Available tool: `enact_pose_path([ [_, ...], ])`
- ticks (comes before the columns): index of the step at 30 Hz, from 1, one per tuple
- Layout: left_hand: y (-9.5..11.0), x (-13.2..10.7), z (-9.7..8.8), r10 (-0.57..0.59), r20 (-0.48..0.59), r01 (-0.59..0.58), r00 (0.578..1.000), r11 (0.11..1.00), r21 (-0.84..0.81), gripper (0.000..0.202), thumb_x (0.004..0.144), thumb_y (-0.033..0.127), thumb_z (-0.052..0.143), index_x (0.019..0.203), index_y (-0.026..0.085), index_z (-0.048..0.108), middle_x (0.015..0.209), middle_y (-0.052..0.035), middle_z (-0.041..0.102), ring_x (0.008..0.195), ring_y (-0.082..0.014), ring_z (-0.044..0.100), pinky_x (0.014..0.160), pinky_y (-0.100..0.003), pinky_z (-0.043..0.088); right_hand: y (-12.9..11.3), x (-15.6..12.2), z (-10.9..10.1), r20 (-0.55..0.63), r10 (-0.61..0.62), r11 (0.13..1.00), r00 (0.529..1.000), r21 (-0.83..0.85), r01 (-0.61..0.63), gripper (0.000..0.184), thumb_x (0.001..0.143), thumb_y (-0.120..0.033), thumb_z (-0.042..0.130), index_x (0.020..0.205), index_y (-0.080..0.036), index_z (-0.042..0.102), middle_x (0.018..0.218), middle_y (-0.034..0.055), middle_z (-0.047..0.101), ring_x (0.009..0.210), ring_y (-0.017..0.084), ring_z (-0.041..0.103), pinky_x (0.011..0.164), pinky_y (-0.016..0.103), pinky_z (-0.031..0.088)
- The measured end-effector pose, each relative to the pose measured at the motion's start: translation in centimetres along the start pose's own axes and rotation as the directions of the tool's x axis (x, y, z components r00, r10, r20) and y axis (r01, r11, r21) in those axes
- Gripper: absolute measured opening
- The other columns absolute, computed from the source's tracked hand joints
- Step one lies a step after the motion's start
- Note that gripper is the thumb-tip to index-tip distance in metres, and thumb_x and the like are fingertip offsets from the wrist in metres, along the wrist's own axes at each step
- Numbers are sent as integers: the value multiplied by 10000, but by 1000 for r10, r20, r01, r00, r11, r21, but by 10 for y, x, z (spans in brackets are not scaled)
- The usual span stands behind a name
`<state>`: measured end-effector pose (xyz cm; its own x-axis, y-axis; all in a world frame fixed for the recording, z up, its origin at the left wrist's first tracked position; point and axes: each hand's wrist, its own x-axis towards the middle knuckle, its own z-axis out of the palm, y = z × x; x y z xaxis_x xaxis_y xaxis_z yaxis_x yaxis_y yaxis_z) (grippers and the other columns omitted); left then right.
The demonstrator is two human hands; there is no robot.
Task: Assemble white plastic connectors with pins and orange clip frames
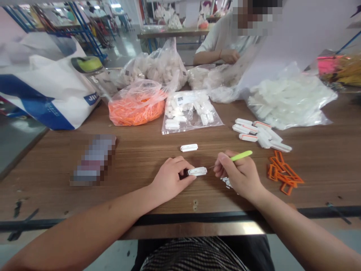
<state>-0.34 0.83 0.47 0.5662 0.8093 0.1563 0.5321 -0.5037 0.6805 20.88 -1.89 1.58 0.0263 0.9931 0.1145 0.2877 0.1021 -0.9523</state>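
My left hand (172, 178) is closed on a small white plastic connector (197, 171), pinching its left end just above the wooden table (141, 154). My right hand (239, 173) is wrapped round a lime-green handled pick (241, 155); its thin metal tip points left at the connector's right end. A second white connector (188, 147) lies loose on the table a little beyond my hands. Small white bits (226, 182) lie under my right hand.
Orange plastic frames (283, 173) lie right of my hand, a pile of white connectors (259, 133) behind them. Bags of orange strips (137, 107) and white parts (188, 111) stand further back. A person's arm (222, 56) rests across the table. A blurred object (94, 160) lies left.
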Motion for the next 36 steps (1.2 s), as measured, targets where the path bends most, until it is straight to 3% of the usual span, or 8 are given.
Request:
enact_pose_path([
  [14,0,0,0,6,-3,-6,1000,1000,2,64,838,260,662,871,210,686,734,22,590,654,-129,537,717,-329,411,5,0,1,87,-26,996,996,-88,33,422,962,-445,447,674,-178,603,576,12,622,477,114,602,454,216,485],
  [18,0,0,1,1,-8,-1,1000,1000,-11,62,838,257,657,870,216,690,729,23,591,654,-130,534,714,-326,406,2,-2,1,142,-90,965,986,-233,121,398,983,-396,413,692,-189,587,625,17,631,533,122,608,537,245,496],
  [23,1,0,1,-15,-15,15,1000,999,-32,58,832,244,668,869,212,699,711,30,574,637,-123,532,718,-326,402,-2,-4,2,217,-230,861,949,-410,303,369,973,-333,399,655,-202,531,580,11,583,530,131,567,546,273,451],
  [28,1,0,1,-5,2,5,1000,1000,-11,67,843,259,657,878,216,695,728,25,584,652,-128,538,717,-327,399,1,-4,0,148,-141,958,979,-231,172,394,979,-370,418,674,-188,589,612,15,625,527,119,607,524,244,493],
  [32,0,0,0,4,5,-4,1000,1000,2,75,847,267,650,884,215,689,733,21,588,656,-129,537,721,-326,407,1,-1,-1,21,-38,997,999,-65,40,426,954,-441,457,655,-175,601,581,17,626,466,108,596,441,216,482],
  [36,0,0,0,5,-1,-5,1000,1000,2,73,848,273,647,874,216,684,739,20,596,650,-129,535,715,-326,413,1,1,3,64,5,1000,998,-20,-4,434,932,-467,481,645,-169,612,576,25,633,475,108,601,447,212,497],
])
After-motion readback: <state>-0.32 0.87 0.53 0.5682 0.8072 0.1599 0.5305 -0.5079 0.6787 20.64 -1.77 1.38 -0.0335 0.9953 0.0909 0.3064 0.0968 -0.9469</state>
